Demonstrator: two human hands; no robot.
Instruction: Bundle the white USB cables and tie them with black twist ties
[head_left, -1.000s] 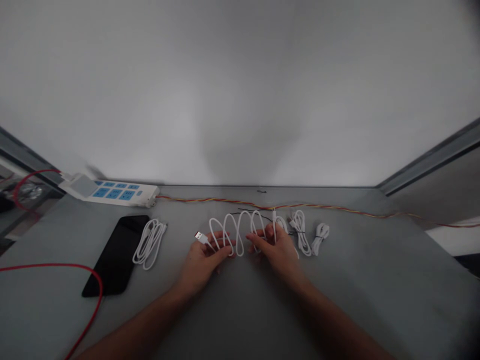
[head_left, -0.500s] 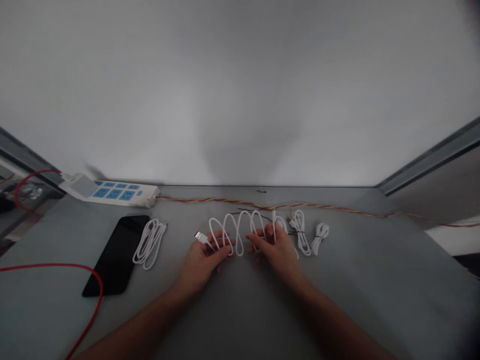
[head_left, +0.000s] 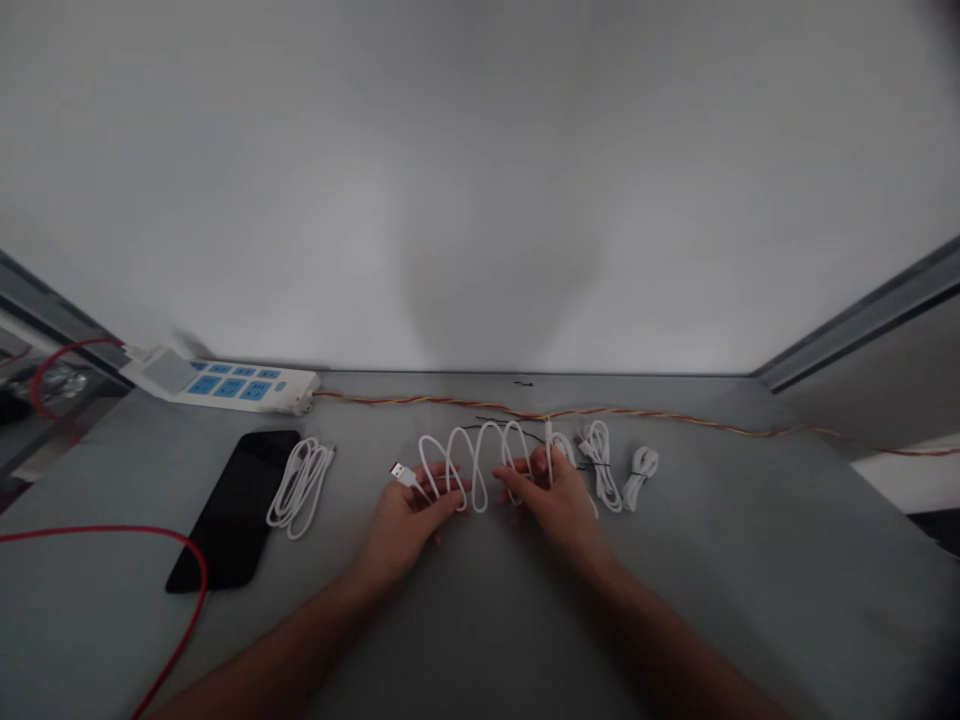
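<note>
A white USB cable (head_left: pixel 480 455) lies spread in several loops on the grey table (head_left: pixel 480 620), its metal plug (head_left: pixel 399 472) pointing left. My left hand (head_left: pixel 405 520) rests on the loops at the left end, fingers pressed together on the cord. My right hand (head_left: pixel 555 500) holds the loops at the right end, forefinger pointing left, fingers closed on the cord.
Two bundled white cables (head_left: pixel 600 465) (head_left: pixel 641 472) lie right of my right hand, a third (head_left: pixel 300 485) to the left. A black phone (head_left: pixel 236 505), a red cord (head_left: pixel 150 540), a white and blue power strip (head_left: pixel 225 380) and a twisted red-yellow wire (head_left: pixel 675 418) are there too.
</note>
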